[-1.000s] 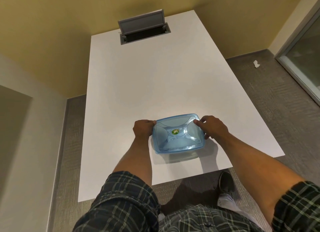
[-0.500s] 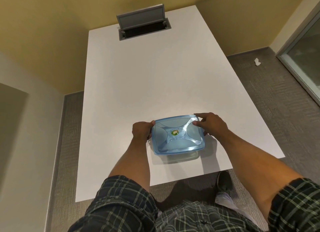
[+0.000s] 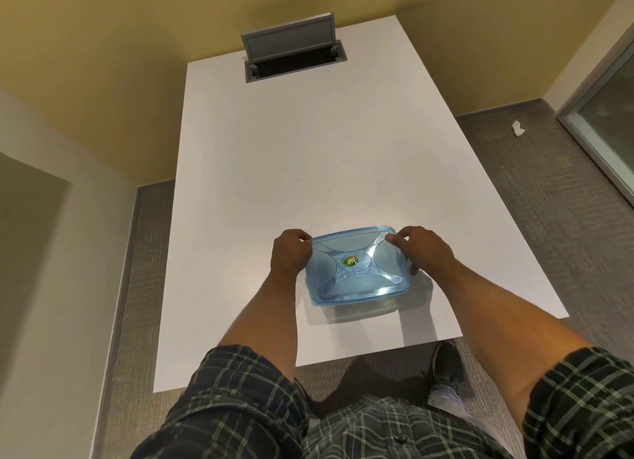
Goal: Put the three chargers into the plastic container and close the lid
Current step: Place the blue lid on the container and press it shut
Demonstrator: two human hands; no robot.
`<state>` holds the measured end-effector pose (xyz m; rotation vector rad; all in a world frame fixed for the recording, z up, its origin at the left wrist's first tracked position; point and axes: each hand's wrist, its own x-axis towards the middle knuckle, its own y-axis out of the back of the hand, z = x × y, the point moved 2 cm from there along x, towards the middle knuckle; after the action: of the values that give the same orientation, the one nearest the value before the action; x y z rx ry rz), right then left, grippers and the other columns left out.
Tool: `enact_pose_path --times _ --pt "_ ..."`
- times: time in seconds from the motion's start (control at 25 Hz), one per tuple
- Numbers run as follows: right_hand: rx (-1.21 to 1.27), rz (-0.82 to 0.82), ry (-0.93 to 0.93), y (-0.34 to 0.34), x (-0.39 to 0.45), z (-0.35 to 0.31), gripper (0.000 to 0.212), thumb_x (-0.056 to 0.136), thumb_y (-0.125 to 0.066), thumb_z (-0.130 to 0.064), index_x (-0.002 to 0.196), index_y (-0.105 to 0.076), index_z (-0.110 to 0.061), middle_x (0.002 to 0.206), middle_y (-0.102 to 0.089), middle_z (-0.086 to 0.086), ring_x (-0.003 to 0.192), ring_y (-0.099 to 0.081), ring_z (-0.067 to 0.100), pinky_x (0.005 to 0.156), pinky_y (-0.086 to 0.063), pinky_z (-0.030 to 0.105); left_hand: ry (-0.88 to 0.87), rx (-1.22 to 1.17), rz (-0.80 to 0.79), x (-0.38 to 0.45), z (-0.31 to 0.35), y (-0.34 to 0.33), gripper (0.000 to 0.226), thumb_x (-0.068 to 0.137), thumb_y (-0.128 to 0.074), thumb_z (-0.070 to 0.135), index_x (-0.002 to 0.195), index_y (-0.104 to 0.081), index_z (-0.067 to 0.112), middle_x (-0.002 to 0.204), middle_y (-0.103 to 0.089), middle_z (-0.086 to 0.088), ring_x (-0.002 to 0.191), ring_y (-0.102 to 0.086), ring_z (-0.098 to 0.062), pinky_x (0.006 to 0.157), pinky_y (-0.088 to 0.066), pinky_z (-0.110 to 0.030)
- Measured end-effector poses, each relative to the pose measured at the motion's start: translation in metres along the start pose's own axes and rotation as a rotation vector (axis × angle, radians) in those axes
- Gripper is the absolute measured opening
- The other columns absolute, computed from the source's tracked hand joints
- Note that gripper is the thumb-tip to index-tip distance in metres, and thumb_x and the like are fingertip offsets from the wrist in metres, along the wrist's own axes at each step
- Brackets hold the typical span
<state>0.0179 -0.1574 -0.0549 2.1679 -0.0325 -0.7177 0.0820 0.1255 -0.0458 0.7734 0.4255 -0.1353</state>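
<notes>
A translucent blue plastic container [image 3: 356, 270] with a green round sticker at the middle of its lid sits on the white table [image 3: 308, 150] near the front edge. Its blue lid lies flat on top. My left hand [image 3: 290, 253] grips the container's left rim with curled fingers. My right hand [image 3: 422, 249] holds the right rim, fingertips on the lid's far right corner. No charger is visible; the lid hides whatever is inside.
A grey cable box with its flap raised [image 3: 291, 52] is set into the table's far end. Grey carpet surrounds the table, with a scrap of white paper [image 3: 518, 128] on the floor at the right. A glass door frame [image 3: 600, 122] stands at the far right.
Both hands stay on the container's sides. My right fingers have shifted slightly along the lid's far right corner. The camera view has tilted a little.
</notes>
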Motion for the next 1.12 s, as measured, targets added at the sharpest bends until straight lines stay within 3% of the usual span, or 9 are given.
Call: enact_pose_path --times 0.08,0.16,0.24,0.36,0.48,0.72,0.84,0.96,1.12 --pt "0.037 -0.062 0.012 -0.001 0.004 0.002 0.049 0.091 -0.056 -0.059 0.119 -0.062 -0.019 0.08 -0.076 0.007 0.051 -0.072 0.021 0.067 -0.06 0.037 -0.116 0.231 -0.142 -0.009 0.011 0.006 0.055 0.08 -0.061 0.023 0.134 -0.064 0.013 0.136 -0.064 -0.009 0.125 -0.059 -0.027 0.104 -0.048 -0.031" --pt "0.099 -0.195 0.005 0.005 0.005 0.005 0.063 0.085 -0.074 -0.049 0.134 -0.051 -0.018 0.092 -0.076 0.011 0.056 -0.074 0.024 0.05 -0.055 0.032 -0.112 0.346 -0.359 -0.016 0.012 0.01 0.101 0.069 -0.072 0.037 0.159 -0.029 0.014 0.155 -0.046 -0.007 0.14 -0.046 -0.026 0.113 -0.041 -0.034" --pt "0.115 -0.37 0.021 0.013 -0.001 0.006 0.091 0.073 -0.09 -0.033 0.147 -0.037 -0.021 0.106 -0.071 0.011 0.06 -0.073 0.024 0.044 -0.048 0.026 -0.085 0.447 -0.531 -0.024 0.006 0.011 0.144 0.059 -0.09 0.047 0.162 0.005 0.018 0.16 -0.034 -0.004 0.145 -0.038 -0.027 0.116 -0.038 -0.039" --pt "0.035 -0.477 0.073 0.02 -0.008 0.002 0.112 0.063 -0.097 -0.022 0.151 -0.029 -0.025 0.113 -0.065 0.008 0.061 -0.071 0.022 0.043 -0.045 0.025 -0.13 0.606 -0.556 -0.032 -0.005 0.012 0.171 0.039 -0.094 0.061 0.155 0.027 0.027 0.164 -0.03 -0.002 0.148 -0.035 -0.026 0.117 -0.037 -0.044" --pt "0.006 -0.486 0.121 0.018 -0.008 0.0 0.116 0.06 -0.098 -0.022 0.152 -0.027 -0.026 0.111 -0.065 0.008 0.061 -0.072 0.022 0.042 -0.045 0.025 -0.167 0.651 -0.538 -0.031 -0.009 0.013 0.178 0.028 -0.089 0.07 0.152 0.032 0.03 0.161 -0.036 -0.001 0.145 -0.04 -0.027 0.114 -0.04 -0.047" --pt "-0.09 -0.529 0.221 0.015 -0.016 0.005 0.12 0.06 -0.096 -0.035 0.146 -0.012 -0.045 0.107 -0.068 0.002 0.056 -0.072 0.018 0.043 -0.048 0.025 -0.183 0.722 -0.472 -0.036 -0.006 0.004 0.17 0.045 -0.096 0.054 0.154 0.031 0.025 0.15 -0.048 -0.01 0.134 -0.051 -0.032 0.106 -0.046 -0.043" --pt "-0.079 -0.539 0.291 0.015 -0.013 0.003 0.114 0.06 -0.097 -0.03 0.144 -0.02 -0.029 0.106 -0.068 0.005 0.055 -0.067 0.009 0.047 -0.055 0.036 -0.185 0.721 -0.468 -0.037 -0.006 0.004 0.169 0.046 -0.096 0.053 0.154 0.03 0.024 0.148 -0.05 -0.01 0.132 -0.052 -0.032 0.104 -0.047 -0.042" --pt "-0.171 -0.522 0.293 0.017 -0.011 0.0 0.115 0.055 -0.097 -0.041 0.138 -0.019 -0.028 0.1 -0.066 0.003 0.052 -0.061 0.012 0.046 -0.053 0.033 -0.196 0.777 -0.457 -0.037 -0.001 0.005 0.167 0.047 -0.096 0.054 0.155 0.028 0.021 0.141 -0.057 -0.01 0.128 -0.056 -0.031 0.101 -0.048 -0.041" --pt "-0.172 -0.498 0.304 0.013 -0.007 0.005 0.12 0.048 -0.096 -0.054 0.136 -0.018 -0.033 0.105 -0.064 -0.006 0.081 -0.066 0.014 0.062 -0.059 0.033 -0.19 0.821 -0.429 -0.04 0.004 0.004 0.167 0.048 -0.096 0.053 0.157 0.025 0.018 0.135 -0.06 -0.011 0.123 -0.059 -0.031 0.1 -0.05 -0.04"
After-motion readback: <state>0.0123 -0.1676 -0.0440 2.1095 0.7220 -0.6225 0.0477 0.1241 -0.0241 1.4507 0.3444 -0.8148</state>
